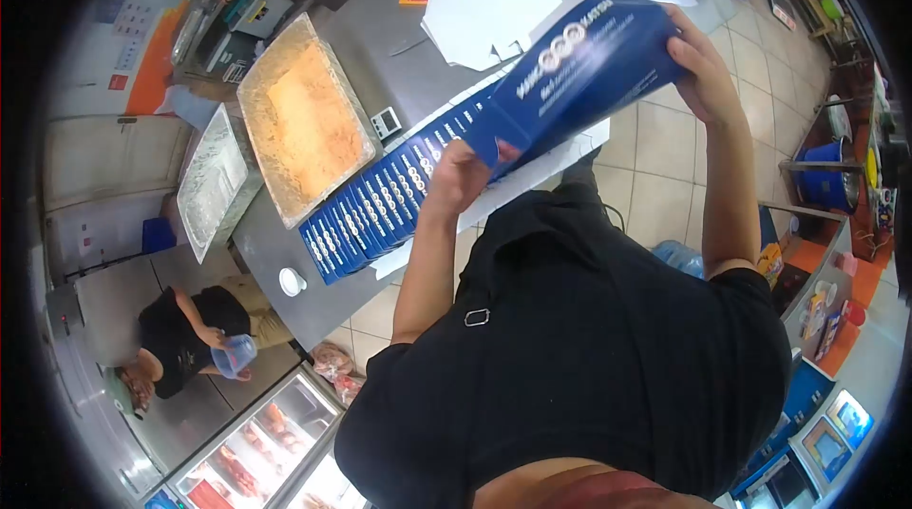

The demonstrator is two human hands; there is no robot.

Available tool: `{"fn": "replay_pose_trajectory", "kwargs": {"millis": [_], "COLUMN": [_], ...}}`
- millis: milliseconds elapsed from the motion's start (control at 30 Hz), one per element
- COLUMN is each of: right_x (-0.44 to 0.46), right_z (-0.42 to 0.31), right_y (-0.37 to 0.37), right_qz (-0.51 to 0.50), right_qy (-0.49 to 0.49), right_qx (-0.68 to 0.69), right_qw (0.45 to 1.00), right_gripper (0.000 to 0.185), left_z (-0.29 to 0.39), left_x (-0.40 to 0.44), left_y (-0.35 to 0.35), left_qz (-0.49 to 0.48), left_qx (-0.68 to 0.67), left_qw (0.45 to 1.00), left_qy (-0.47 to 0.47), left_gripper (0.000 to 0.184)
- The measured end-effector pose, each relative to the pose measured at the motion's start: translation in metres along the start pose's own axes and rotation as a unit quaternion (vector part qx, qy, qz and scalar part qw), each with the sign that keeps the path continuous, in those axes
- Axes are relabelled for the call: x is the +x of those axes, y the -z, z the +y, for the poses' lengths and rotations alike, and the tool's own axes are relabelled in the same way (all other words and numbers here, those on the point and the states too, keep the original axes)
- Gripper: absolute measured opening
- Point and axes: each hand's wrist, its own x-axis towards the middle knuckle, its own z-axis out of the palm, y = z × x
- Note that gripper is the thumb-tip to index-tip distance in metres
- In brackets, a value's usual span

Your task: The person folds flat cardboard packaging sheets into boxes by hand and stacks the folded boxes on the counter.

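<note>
Both of my hands hold a blue cardboard box (594, 62) with white lettering and a row of round emblems. It is tilted over the table edge, and a white inner flap shows at its top. My right hand (703, 70) grips its right end, thumb on the printed face. My left hand (459, 178) has its fingers closed at the lower left corner. Just under and left of the box runs a long row of matching blue boxes (370, 210), packed tightly together along the table edge.
On the grey table (275, 276) stand a deep tray of orange-coloured crumbs (309, 129), a tray with white powder (217, 181), a small timer (386, 123) and a white cup (293, 282). White sheets (489, 10) lie beyond. A co-worker (204, 328) holds a clear container at left.
</note>
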Motion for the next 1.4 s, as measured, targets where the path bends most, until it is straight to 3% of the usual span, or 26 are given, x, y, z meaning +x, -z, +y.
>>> {"fn": "replay_pose_trajectory", "kwargs": {"millis": [33, 67, 133, 167, 200, 267, 367, 400, 467, 500, 533, 600, 667, 733, 767, 800, 900, 1033, 1167, 1233, 1400], "right_x": [0.004, 0.009, 0.014, 0.013, 0.011, 0.003, 0.001, 0.001, 0.004, 0.005, 0.005, 0.000, 0.001, 0.006, 0.007, 0.006, 0.005, 0.013, 0.007, 0.008, 0.008], "right_z": [0.004, 0.010, 0.028, 0.044, 0.056, 0.061, 0.062, 0.063, 0.067, 0.058, 0.053, 0.046, 0.051, 0.052, 0.050, 0.049, 0.040, 0.023, 0.022, 0.011, 0.020], "right_y": [-0.003, -0.008, -0.030, -0.042, -0.054, -0.087, -0.110, -0.110, -0.097, -0.097, -0.097, -0.094, -0.101, -0.115, -0.114, -0.115, -0.123, -0.121, -0.123, -0.116, -0.104], "right_qz": [0.051, 0.101, 0.163, 0.136, 0.108, 0.053, 0.038, 0.040, -0.013, 0.023, 0.023, 0.010, 0.019, 0.004, -0.016, -0.016, 0.033, 0.040, 0.022, -0.077, -0.043], "right_qy": [-0.045, -0.090, -0.064, 0.000, 0.065, 0.104, 0.142, 0.149, 0.087, 0.099, 0.105, 0.022, 0.031, 0.138, 0.194, 0.195, 0.217, 0.292, 0.235, 0.253, 0.241], "right_qx": [0.037, 0.073, 0.089, 0.055, 0.021, -0.130, -0.314, -0.357, -0.284, -0.253, -0.252, 0.052, 0.109, 0.155, 0.028, 0.028, -0.257, -0.366, -0.345, -0.305, -0.288], "right_qw": [0.997, 0.988, 0.980, 0.989, 0.992, 0.985, 0.938, 0.921, 0.955, 0.962, 0.962, 0.998, 0.993, 0.978, 0.980, 0.980, 0.941, 0.883, 0.908, 0.915, 0.926], "right_gripper": [0.057, 0.053, 0.075, 0.080, 0.085, 0.084, 0.073, 0.070, 0.056, 0.041, 0.041, 0.031, 0.029, 0.033, 0.034, 0.034, 0.046, 0.040, 0.042, 0.042, 0.035], "left_z": [0.004, 0.031, 0.021, 0.016, 0.014, 0.021, 0.022, 0.023, 0.029, 0.029, 0.029, 0.030, 0.032, 0.029, 0.027, 0.026, 0.029, 0.032, 0.034, 0.036, 0.034], "left_x": [0.004, 0.015, 0.027, 0.036, 0.038, 0.050, 0.047, 0.047, 0.045, 0.043, 0.041, 0.044, 0.045, 0.045, 0.044, 0.044, 0.044, 0.042, 0.051, 0.052, 0.051], "left_y": [-0.006, -0.042, -0.048, -0.052, -0.053, -0.070, -0.071, -0.066, -0.047, -0.039, -0.027, -0.020, -0.033, -0.044, -0.047, -0.051, -0.057, -0.053, -0.050, -0.043, -0.059], "left_qz": [0.006, 0.060, 0.149, 0.195, 0.262, 0.317, 0.342, 0.341, 0.318, 0.299, 0.332, 0.264, 0.282, 0.300, 0.323, 0.345, 0.314, 0.281, 0.274, 0.273, 0.256], "left_qx": [0.118, 0.270, 0.339, 0.308, 0.195, 0.035, 0.119, 0.121, 0.095, 0.050, 0.044, 0.127, 0.109, 0.087, 0.112, 0.138, 0.101, 0.053, 0.022, 0.005, 0.098], "left_qw": [0.993, 0.960, 0.928, 0.930, 0.944, 0.948, 0.931, 0.932, 0.942, 0.952, 0.942, 0.945, 0.945, 0.945, 0.937, 0.928, 0.943, 0.957, 0.960, 0.960, 0.962], "left_qy": [-0.004, 0.054, 0.047, -0.047, 0.042, -0.022, -0.032, -0.031, -0.039, -0.048, -0.029, -0.146, -0.124, -0.101, -0.071, -0.040, -0.050, -0.041, -0.047, -0.057, -0.001], "left_gripper": [0.026, 0.027, 0.028, 0.029, 0.028, 0.025, 0.042, 0.042, 0.050, 0.049, 0.041, 0.038, 0.037, 0.036, 0.036, 0.035, 0.034, 0.027, 0.019, 0.023, 0.031]}}
